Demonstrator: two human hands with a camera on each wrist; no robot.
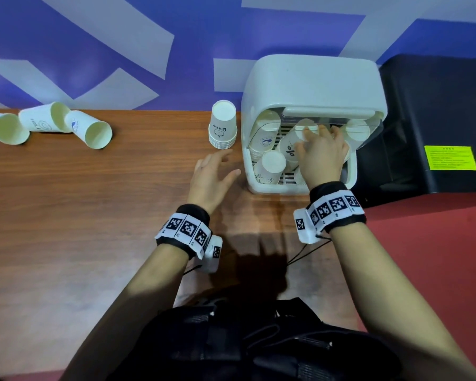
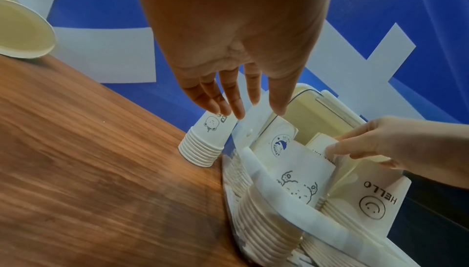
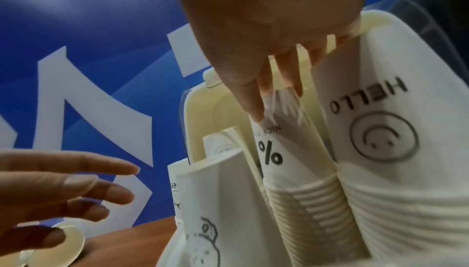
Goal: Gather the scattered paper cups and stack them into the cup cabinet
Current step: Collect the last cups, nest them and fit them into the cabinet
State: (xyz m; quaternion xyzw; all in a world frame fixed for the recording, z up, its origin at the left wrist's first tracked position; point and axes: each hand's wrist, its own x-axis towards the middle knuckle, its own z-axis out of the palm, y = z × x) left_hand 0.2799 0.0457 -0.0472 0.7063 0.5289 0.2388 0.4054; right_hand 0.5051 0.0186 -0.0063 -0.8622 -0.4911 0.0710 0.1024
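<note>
The white cup cabinet [image 1: 313,78] stands open on the wooden table [image 1: 94,202], holding several upside-down cup stacks. My right hand [image 1: 313,133] reaches inside and pinches the top of the "%" cup stack [image 3: 276,151] between thumb and fingers, beside the "HELLO" smiley stack [image 3: 380,131]. My left hand [image 1: 226,163] hovers open, fingers spread, just in front of an upside-down bear-print cup stack [image 1: 222,125] that stands left of the cabinet. Three loose cups lie on their sides at the far left: [image 1: 8,129], [image 1: 46,116], [image 1: 92,130].
A black machine [image 1: 437,119] with a yellow label [image 1: 449,157] sits against the cabinet's right side. A blue and white wall [image 1: 121,50] backs the table. Red floor [image 1: 437,257] lies beyond the table's right edge.
</note>
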